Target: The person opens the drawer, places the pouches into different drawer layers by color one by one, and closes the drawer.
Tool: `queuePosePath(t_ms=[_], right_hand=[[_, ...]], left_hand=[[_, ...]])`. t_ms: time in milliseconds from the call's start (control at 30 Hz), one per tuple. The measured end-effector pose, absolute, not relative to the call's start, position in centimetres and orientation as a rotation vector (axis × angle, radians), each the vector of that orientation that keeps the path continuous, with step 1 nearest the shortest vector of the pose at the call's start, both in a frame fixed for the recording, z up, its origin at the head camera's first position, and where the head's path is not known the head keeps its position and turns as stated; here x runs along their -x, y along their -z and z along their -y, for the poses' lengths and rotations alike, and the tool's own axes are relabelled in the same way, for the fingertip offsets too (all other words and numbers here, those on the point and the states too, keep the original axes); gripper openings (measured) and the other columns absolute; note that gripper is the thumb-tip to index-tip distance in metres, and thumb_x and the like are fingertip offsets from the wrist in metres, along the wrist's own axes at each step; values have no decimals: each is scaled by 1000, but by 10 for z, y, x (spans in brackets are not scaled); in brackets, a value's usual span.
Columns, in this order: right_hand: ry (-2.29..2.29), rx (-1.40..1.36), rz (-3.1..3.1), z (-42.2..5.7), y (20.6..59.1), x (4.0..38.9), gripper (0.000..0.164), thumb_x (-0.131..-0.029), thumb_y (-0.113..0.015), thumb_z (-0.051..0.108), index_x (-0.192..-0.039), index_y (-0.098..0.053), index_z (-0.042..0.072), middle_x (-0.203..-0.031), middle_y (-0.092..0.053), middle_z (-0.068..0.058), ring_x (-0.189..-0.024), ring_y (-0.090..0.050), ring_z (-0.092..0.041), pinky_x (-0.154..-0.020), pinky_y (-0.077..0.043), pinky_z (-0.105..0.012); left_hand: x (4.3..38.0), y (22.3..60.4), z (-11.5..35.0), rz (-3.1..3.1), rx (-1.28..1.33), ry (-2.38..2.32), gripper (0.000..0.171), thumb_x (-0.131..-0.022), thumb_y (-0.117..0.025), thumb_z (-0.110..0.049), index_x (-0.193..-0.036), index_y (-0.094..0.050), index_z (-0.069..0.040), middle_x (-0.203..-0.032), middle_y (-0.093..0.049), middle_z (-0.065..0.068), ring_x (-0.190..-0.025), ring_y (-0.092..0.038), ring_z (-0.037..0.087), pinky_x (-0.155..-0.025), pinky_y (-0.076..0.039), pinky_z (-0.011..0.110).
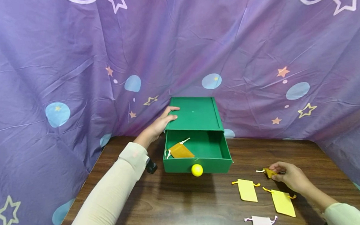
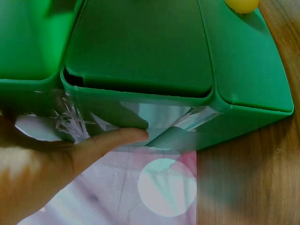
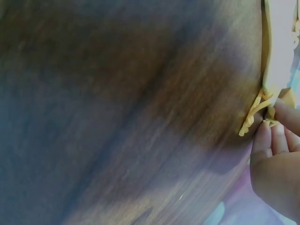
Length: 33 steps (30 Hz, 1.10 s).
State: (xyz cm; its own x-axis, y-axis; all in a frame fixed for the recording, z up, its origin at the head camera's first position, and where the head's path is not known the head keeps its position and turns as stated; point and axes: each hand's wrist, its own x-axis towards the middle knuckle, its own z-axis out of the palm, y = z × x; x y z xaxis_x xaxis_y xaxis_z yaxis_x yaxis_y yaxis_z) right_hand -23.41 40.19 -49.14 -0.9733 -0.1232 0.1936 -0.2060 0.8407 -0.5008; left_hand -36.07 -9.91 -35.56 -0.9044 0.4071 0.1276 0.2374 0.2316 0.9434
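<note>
My left hand (image 1: 160, 123) rests on the left side of a green drawer box (image 1: 195, 113), its fingers reaching over the top edge. In the left wrist view the thumb (image 2: 112, 139) lies straight along a taped face of the box. The drawer (image 1: 182, 165) is pulled out, with a round yellow knob (image 1: 197, 170) on its front. A mustard drawstring pouch (image 1: 181, 151) with white cord lies inside at the left. Over the right side of the table, my right hand (image 1: 290, 176) pinches another mustard drawstring pouch (image 1: 270, 173) between thumb and fingers.
Two yellow drawstring pouches, one nearer the drawer (image 1: 247, 190) and one farther right (image 1: 283, 203), lie on the brown wooden table (image 1: 147, 199). A pale pink pouch (image 1: 262, 222) is cut off at the bottom edge. Purple patterned cloth (image 1: 178, 53) hangs behind the table.
</note>
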Motion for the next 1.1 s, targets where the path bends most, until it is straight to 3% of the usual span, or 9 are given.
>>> queuePosePath(t_ms=[233, 600, 1100], right_hand=[[-852, -202, 2853, -401, 492, 234, 22, -78, -83, -4, -97, -72, 1, -86, -72, -6, -74, -59, 1, -65, -49, -23], [-897, -204, 2825, -396, 491, 232, 20, -79, -80, -7, -96, -73, 1, -86, -74, -7, -73, -59, 4, -63, -49, -22], [-854, -151, 2864, -395, 486, 232, 19, -82, -79, -3, -99, -73, 3, -90, -75, -7, -76, -61, -1, -63, -46, -24]], left_hand=[[361, 356, 100, -2348, -618, -1754, 48, -106, -46, -24, -154, -41, -18, -169, -21, 8, -153, -22, 34, -123, -16, 57], [362, 357, 100, -2347, -624, -1756, 48, -106, -46, -24, -154, -41, -17, -169, -22, 9, -151, -25, 35, -123, -17, 57], [362, 356, 100, -2344, -638, -1761, 47, -106, -46, -23, -153, -41, -17, -168, -22, 9, -152, -23, 34, -123, -16, 56]])
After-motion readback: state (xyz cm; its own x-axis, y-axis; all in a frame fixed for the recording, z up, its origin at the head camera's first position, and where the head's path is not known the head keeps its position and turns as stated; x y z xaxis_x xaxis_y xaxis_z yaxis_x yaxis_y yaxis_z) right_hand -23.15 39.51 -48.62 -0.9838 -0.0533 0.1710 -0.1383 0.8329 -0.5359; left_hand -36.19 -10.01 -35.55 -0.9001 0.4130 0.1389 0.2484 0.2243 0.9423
